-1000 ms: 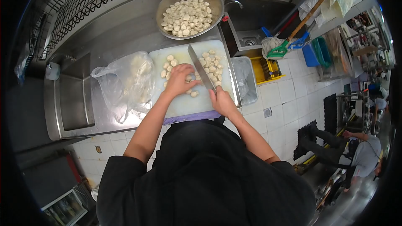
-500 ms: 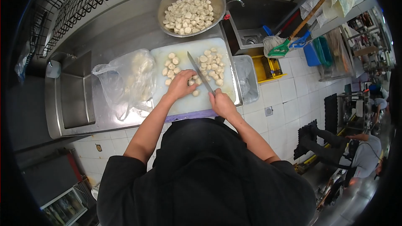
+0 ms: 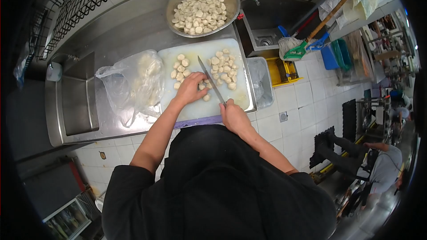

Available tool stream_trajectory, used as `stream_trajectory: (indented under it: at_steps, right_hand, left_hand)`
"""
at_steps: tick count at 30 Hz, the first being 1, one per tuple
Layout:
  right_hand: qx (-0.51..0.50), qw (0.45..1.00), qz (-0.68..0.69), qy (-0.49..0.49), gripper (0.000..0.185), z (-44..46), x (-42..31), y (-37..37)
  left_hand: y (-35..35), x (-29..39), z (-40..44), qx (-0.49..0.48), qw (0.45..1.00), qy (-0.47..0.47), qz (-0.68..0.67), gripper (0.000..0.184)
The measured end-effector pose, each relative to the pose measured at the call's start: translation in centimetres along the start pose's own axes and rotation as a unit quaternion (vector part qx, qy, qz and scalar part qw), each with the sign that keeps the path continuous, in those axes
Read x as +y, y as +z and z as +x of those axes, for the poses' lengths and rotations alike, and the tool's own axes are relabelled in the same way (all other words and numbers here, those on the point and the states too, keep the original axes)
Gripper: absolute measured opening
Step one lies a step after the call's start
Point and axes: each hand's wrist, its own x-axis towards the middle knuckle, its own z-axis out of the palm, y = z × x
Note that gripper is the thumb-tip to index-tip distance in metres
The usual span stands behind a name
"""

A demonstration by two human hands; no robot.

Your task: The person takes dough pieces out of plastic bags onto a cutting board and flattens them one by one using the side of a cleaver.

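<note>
On the white cutting board (image 3: 189,110), my right hand (image 3: 234,116) is closed round the handle of a long kitchen knife (image 3: 208,74). Its blade points away from me and slants to the left. My left hand (image 3: 191,88) lies just left of the blade, fingers curled over pale round mushrooms (image 3: 202,86); the fingers partly hide them. One mushroom (image 3: 206,98) sits apart, below the left fingertips. A loose group of mushrooms (image 3: 180,68) is on the board's left side. To the right of the blade lies a larger group of pieces (image 3: 223,66).
Behind the board stands a metal colander (image 3: 171,17) full of mushrooms. A clear plastic bag (image 3: 126,91) with pale contents lies left of it. Sinks (image 3: 80,102) are at both ends. A clear bin (image 3: 262,86), a yellow mop bucket (image 3: 284,72) and another person (image 3: 384,169) are to the right.
The knife and my right hand have shifted slightly left and toward me. My left hand stays curled by the blade. The whole view has moved a little.
</note>
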Motion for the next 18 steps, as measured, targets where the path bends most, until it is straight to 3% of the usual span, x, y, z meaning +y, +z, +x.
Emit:
stream_trajectory:
  at_steps: [5, 9, 14, 18]
  right_hand:
    - [0.027, 0.999, 0.015, -0.035, 0.037, 4.8, 1.0, 4.0]
    - [0.039, 0.998, 0.029, -0.047, 0.041, 8.0, 0.7, 2.1]
    - [0.045, 0.997, 0.044, -0.036, 0.042, 6.5, 1.4, -0.4]
    - [0.036, 0.995, 0.077, -0.046, 0.041, 3.6, 2.1, -0.3]
  left_hand:
    - [0.5, -0.9, 0.0, -0.004, 1.000, 0.001, -0.024, 0.037]
    - [1.4, -0.7, 0.4, 0.025, 1.000, 0.009, 0.004, 0.036]
    - [3.0, 0.2, 1.3, 0.028, 0.999, -0.015, 0.013, 0.041]
    - [0.3, 1.4, 0.2, 0.009, 0.999, -0.011, 0.033, 0.049]
